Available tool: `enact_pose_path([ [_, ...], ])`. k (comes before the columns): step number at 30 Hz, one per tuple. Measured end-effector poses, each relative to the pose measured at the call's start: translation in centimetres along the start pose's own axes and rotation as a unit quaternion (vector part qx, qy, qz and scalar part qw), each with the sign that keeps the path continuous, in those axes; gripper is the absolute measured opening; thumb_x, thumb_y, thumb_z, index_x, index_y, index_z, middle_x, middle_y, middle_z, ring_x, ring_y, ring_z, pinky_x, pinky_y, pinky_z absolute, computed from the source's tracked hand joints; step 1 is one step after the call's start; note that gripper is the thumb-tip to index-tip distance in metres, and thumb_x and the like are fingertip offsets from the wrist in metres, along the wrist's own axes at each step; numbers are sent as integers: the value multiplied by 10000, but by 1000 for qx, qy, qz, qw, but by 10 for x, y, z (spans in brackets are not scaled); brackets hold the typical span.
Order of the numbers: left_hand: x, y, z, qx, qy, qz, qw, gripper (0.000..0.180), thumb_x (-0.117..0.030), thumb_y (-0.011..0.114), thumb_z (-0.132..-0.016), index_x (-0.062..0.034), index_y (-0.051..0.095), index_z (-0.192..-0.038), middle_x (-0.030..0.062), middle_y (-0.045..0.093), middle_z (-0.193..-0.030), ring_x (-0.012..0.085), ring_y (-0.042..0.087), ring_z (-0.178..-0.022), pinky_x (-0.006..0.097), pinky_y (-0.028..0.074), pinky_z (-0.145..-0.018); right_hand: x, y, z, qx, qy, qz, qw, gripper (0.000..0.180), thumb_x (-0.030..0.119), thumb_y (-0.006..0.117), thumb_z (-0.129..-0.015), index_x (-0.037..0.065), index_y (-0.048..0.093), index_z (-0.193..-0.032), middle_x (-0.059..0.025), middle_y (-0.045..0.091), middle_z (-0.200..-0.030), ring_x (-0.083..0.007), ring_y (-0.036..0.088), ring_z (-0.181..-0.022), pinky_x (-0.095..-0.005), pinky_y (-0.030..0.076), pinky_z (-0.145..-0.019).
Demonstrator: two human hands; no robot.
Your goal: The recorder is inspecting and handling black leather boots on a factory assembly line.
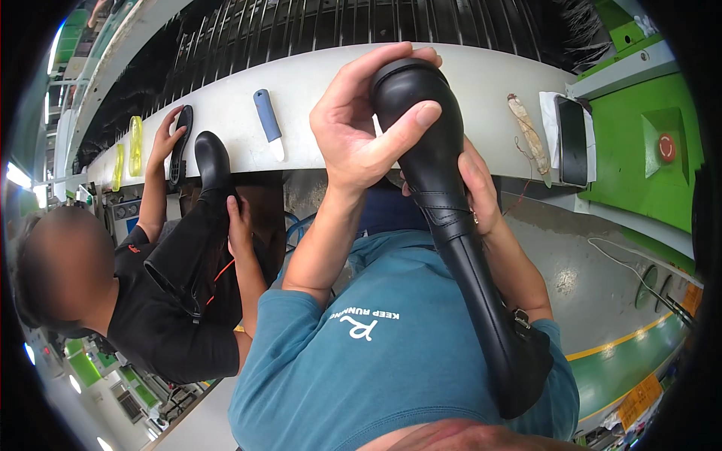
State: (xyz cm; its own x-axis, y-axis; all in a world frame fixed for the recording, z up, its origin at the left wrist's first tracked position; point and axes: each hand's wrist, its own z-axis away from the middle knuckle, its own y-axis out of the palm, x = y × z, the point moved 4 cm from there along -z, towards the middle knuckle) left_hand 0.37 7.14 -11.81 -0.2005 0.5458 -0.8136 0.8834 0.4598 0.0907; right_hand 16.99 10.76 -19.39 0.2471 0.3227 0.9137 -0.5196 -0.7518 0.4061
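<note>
A tall black boot (459, 248) lies diagonally along my body, its rounded toe up at the bench edge and its shaft reaching down over my right side. My left hand (357, 124) is closed around the toe end, with the thumb pressed on the upper and fingers behind the sole edge. Lower down, my right hand (479, 188) wraps the boot near its ankle strap from the right side. Part of the right hand's fingers is hidden behind the boot.
On the white bench (316, 75) lie a blue-handled tool (266, 120), a tan wrapped tool (529, 135) and a black phone (573, 143). A co-worker (177, 316) at left holds a black sole (180, 143) and another boot (213, 161). A red button (666, 148) sits on a green machine.
</note>
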Motion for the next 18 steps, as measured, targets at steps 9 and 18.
enact_pose_path([
  [9,3,-3,-1,3,1,17,1000,524,-69,833,-918,79,629,-1377,261,764,-1256,325,770,-1148,420,639,-1004,0,-1,-3,7,5,-2,1000,721,512,341,-1119,-61,386,-1554,-219,701,-1094,-246,747,-901,-349,619,-817],
  [18,4,-3,-2,4,0,25,1000,489,-47,829,-920,76,635,-1352,258,767,-1252,327,774,-1146,416,646,-1000,0,1,-6,2,9,-5,1000,706,509,337,-1116,-62,417,-1523,-209,705,-1083,-245,750,-893,-349,619,-816],
])
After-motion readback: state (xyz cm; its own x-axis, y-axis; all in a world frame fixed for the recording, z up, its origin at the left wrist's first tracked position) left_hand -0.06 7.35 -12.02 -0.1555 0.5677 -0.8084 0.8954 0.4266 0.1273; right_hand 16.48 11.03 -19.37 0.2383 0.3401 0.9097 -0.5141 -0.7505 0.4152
